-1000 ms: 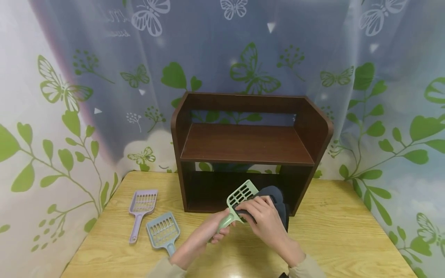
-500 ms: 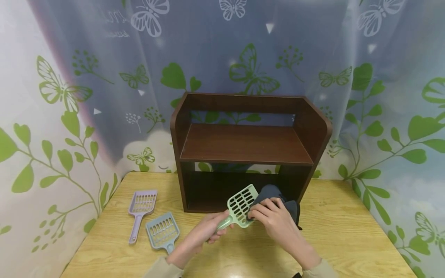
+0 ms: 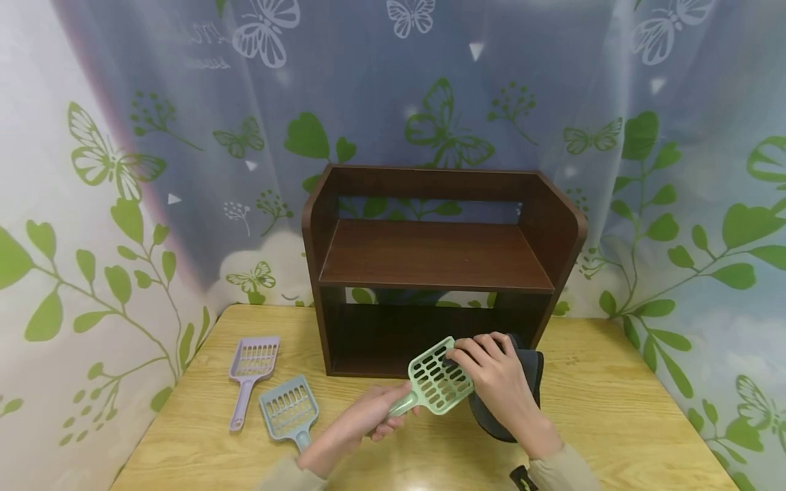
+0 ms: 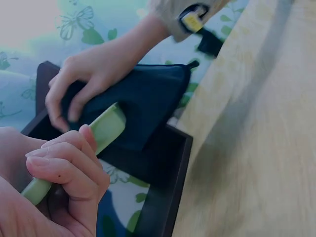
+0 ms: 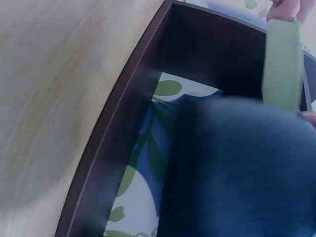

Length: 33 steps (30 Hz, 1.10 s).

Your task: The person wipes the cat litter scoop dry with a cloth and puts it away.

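My left hand (image 3: 376,412) grips the handle of a green slotted litter scoop (image 3: 443,386), which is held up in front of the shelf with its head pointing right. Over the far right side of that head, my right hand (image 3: 499,375) holds a dark navy cloth (image 3: 529,374) with bent fingers, its fingertips right at the slots. The cloth hangs down behind and beside the hand. In the left wrist view the cloth (image 4: 148,103) shows a bound edge and a small loop at one corner. The right wrist view is mostly filled by blurred cloth (image 5: 247,168).
A purple litter scoop (image 3: 254,360) and a blue litter scoop (image 3: 288,410) lie on the left of the wooden table (image 3: 602,409). A dark brown two-tier shelf (image 3: 436,252) stands behind the hands, before a leaf-and-butterfly patterned curtain (image 3: 368,82).
The green scoop has shifted a little right and down. My right hand has slid right along its head with the cloth, which now hangs lower on the right.
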Tool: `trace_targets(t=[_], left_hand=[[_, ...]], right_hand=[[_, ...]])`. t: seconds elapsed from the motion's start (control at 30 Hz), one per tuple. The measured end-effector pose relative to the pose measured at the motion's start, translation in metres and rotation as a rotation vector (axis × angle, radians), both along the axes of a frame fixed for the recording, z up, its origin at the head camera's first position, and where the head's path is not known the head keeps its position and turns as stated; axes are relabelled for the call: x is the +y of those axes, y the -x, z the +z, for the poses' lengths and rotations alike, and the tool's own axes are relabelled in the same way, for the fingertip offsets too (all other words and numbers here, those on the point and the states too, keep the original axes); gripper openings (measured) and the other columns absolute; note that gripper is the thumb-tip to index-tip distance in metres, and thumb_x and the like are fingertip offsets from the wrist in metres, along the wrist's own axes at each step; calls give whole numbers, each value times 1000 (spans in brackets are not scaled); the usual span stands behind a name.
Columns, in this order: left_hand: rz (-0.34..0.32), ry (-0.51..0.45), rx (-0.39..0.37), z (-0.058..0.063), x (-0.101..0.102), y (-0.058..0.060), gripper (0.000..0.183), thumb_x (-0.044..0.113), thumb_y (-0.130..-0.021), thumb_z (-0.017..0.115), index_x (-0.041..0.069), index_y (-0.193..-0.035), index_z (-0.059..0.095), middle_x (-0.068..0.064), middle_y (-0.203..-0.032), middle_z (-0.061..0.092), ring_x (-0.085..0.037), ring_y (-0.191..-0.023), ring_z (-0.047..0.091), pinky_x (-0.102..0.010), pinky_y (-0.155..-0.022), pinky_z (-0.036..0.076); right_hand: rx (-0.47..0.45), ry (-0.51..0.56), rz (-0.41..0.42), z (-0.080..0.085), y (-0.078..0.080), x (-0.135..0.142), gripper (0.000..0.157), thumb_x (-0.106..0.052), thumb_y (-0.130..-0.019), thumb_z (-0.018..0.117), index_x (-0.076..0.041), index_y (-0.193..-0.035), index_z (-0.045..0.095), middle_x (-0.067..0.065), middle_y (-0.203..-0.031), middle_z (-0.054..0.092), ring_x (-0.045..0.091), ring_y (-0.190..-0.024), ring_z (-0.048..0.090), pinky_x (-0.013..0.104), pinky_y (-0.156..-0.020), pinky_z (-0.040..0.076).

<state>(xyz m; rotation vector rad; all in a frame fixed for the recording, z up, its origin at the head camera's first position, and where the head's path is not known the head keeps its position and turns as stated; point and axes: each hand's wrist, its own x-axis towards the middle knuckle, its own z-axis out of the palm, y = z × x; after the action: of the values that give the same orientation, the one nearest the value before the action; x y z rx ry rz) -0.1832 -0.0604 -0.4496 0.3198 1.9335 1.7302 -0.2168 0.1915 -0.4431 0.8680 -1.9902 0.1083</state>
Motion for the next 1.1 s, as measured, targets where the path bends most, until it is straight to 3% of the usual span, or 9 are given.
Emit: trace_targets(t=[0.33, 0.43, 0.5, 0.57, 0.67, 0.8, 0.87, 0.93, 1.1], left_hand=[[35, 6, 17, -4, 6, -2, 51, 44, -108, 42, 0, -98, 67, 8, -60, 42, -2, -46, 29, -16, -42, 23], [41, 19, 41, -5, 6, -3, 47, 40, -109, 41, 3, -95, 68, 9, -58, 42, -2, -45, 30, -16, -41, 24], [51, 21, 41, -5, 5, -2, 47, 40, -109, 41, 4, -95, 68, 9, -58, 42, -1, -45, 30, -16, -41, 24], [69, 17, 38, -5, 4, -1, 47, 40, -109, 42, 4, -96, 68, 10, -58, 41, -1, -45, 29, -16, -41, 24], [96, 9, 26, -5, 1, 1, 48, 43, -108, 43, 3, -98, 68, 10, -58, 41, -1, -45, 28, -16, -42, 23], [94, -4, 17, -5, -2, 2, 52, 44, -107, 43, -1, -101, 67, 9, -58, 41, -1, -45, 29, -16, -42, 24], [85, -8, 16, -6, -3, 3, 53, 46, -107, 42, -1, -102, 66, 9, -58, 40, -1, -45, 29, -16, -43, 23], [77, -10, 15, -6, -4, 4, 54, 48, -107, 41, -1, -101, 65, 9, -58, 40, -2, -45, 28, -16, -43, 23], [56, -45, 7, -3, -6, 7, 52, 48, -107, 40, 3, -98, 64, 9, -59, 38, -2, -45, 27, -16, -42, 23]], right_hand=[[-69, -44, -90, -1, 1, -9, 48, -18, -113, 21, -15, -100, 68, 0, -102, 66, 21, -88, 55, 45, -83, 47], [-116, -63, -71, -3, -1, -7, 31, -10, -110, 39, -15, -100, 68, 0, -99, 67, 21, -86, 54, 44, -81, 46], [-152, -56, -55, -4, -3, -5, 20, 1, -100, 57, -15, -99, 68, -1, -97, 67, 22, -85, 53, 44, -80, 46], [-184, -52, -50, -5, -5, -2, 25, 7, -89, 69, -16, -98, 68, -2, -96, 67, 21, -85, 53, 44, -79, 46], [-237, -15, -55, -8, -10, 3, 16, -4, -99, 63, -19, -100, 68, -6, -97, 67, 18, -85, 52, 41, -76, 45], [-350, 197, -16, -11, -15, 12, 15, -18, -105, 54, -20, -104, 69, -8, -99, 68, 14, -85, 50, 31, -73, 41], [-398, 339, 12, -11, -16, 15, 13, -10, -97, 65, -20, -105, 70, -8, -99, 68, 11, -84, 50, 26, -72, 40], [-438, 467, 35, -11, -16, 18, 25, 1, -89, 72, -18, -105, 71, -7, -100, 69, 10, -84, 52, 22, -73, 41], [-635, 775, 103, -10, -18, 21, 20, 3, -94, 67, -9, -110, 70, 3, -106, 70, 8, -97, 61, 11, -84, 44]])
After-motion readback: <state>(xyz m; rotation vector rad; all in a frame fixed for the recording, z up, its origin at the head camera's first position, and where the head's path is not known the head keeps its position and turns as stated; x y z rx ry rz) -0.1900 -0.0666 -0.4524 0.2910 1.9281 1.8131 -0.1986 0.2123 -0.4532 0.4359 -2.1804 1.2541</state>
